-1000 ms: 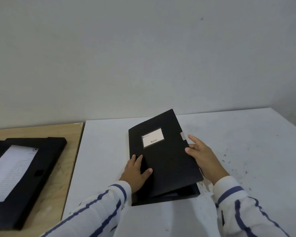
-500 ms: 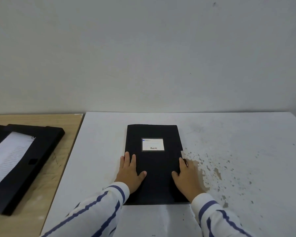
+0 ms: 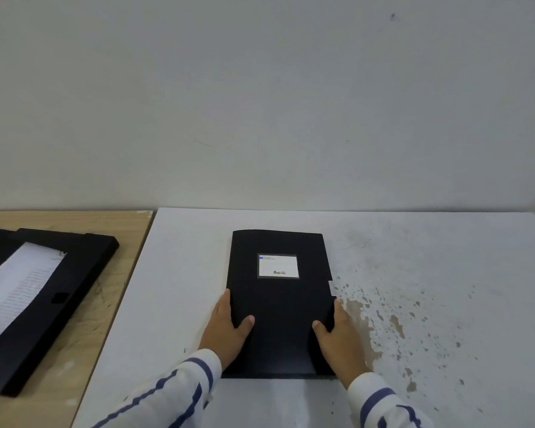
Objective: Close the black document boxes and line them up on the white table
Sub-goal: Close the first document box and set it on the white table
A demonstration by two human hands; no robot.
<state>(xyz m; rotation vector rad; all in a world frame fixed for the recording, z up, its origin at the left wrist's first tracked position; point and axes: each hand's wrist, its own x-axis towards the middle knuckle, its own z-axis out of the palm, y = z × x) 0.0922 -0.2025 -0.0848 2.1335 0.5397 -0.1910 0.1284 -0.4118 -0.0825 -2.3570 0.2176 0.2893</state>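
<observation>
A closed black document box [image 3: 280, 307] with a white label lies flat on the white table [image 3: 430, 248], its long side pointing away from me. My left hand [image 3: 229, 330] grips its left edge, thumb on the lid and fingers down the side. My right hand [image 3: 340, 335] holds the right edge the same way, just below the small white clasp tab. A second black document box [image 3: 84, 273] lies open on the wooden table at the left, with a printed sheet inside.
The wooden table [image 3: 105, 322] adjoins the white table on the left. The white table's paint is chipped and stained to the right of the closed box. A plain wall rises behind both tables.
The lid, half raised one second ago, now lies flat and shut. Both hands slid from the top of the lid to the box's side edges. The view has tilted down slightly.
</observation>
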